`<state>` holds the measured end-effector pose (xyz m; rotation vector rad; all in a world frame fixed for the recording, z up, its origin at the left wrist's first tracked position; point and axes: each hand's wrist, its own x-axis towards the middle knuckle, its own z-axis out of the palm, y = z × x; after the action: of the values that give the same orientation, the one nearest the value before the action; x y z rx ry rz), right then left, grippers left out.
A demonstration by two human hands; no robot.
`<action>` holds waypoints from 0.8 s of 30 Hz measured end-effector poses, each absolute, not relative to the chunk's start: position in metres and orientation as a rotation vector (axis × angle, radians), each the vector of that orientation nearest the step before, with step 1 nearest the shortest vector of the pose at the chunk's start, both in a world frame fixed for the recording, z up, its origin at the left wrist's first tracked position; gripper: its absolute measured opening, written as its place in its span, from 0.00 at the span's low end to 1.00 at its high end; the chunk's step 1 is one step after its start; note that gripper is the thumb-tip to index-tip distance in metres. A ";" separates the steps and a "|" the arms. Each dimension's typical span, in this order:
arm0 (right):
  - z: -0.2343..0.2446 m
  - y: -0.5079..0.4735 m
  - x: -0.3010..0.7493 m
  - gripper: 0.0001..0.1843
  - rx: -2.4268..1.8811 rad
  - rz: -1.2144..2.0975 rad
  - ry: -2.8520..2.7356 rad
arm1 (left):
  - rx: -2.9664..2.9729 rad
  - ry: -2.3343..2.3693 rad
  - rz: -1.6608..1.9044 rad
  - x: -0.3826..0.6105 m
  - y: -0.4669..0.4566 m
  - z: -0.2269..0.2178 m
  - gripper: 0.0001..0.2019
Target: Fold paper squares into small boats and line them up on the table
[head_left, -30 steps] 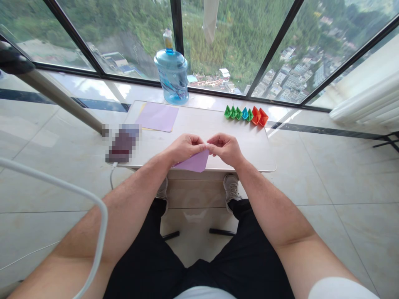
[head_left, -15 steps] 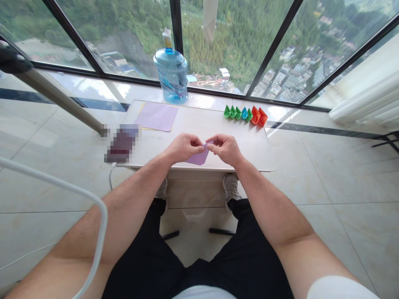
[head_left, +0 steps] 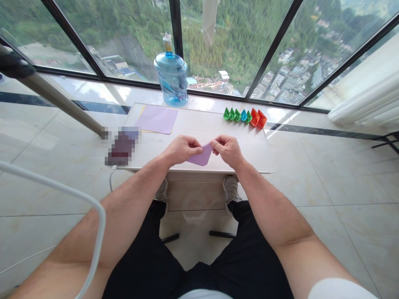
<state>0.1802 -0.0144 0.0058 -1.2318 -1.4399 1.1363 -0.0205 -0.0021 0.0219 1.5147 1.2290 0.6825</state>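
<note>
A folded piece of purple paper point(head_left: 202, 158) is held up just above the front edge of the white table. My left hand point(head_left: 183, 148) pinches its left part between thumb and fingers. On the other side, my right hand point(head_left: 228, 148) grips the upper right corner with thumb and forefinger. Parts of the paper are hidden behind the fingers, so its full folded shape cannot be made out.
Purple sheets point(head_left: 158, 120) lie on the table's point(head_left: 249, 153) left side, beside a blurred-out phone-like object point(head_left: 122, 146). Folded paper boats point(head_left: 245, 116) in green, blue and red line the back right. Behind stands a blue water bottle point(head_left: 171, 79). A white cable-like bar point(head_left: 93, 199) crosses at left.
My right hand has shifted slightly right along the paper's upper corner, away from my left hand. More of the purple paper shows between the hands.
</note>
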 end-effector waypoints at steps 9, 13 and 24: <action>0.007 -0.016 0.176 0.17 -1.190 1.187 -1.352 | 1.501 1.257 0.707 -0.022 0.002 0.013 0.19; 0.004 -0.016 0.172 0.20 -1.201 1.202 -1.446 | 1.525 1.236 0.726 -0.020 0.000 0.014 0.22; -0.001 -0.013 0.175 0.17 -1.179 1.199 -1.283 | 1.532 1.268 0.826 -0.023 -0.001 0.014 0.16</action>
<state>0.1749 -0.0127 -0.0007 -1.1792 -1.2832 1.1993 -0.0226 -0.0014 0.0138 1.5316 1.2680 0.8260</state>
